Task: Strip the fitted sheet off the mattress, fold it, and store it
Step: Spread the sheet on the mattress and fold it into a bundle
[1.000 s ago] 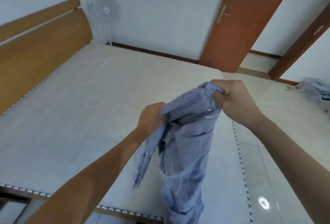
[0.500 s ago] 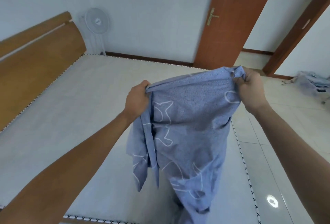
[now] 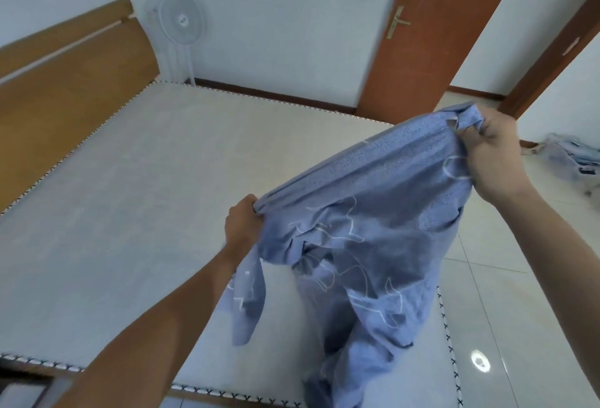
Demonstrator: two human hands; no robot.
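The blue fitted sheet, printed with white outline figures, hangs in the air over the near right corner of the bare cream mattress. My left hand grips one end of its top edge, low and near the middle of the view. My right hand grips the other end, higher and further right. The top edge runs taut and slanted between them. The rest of the sheet drapes down in folds past the mattress edge.
A wooden headboard stands at the left. A white standing fan is in the far corner, an orange-brown door stands open behind the bed, and a heap of blue cloth lies on the tiled floor at right.
My hands have pulled apart, stretching the sheet's top edge from a bunch into a taut slanted line. The right hand went up and right, the left dropped lower.
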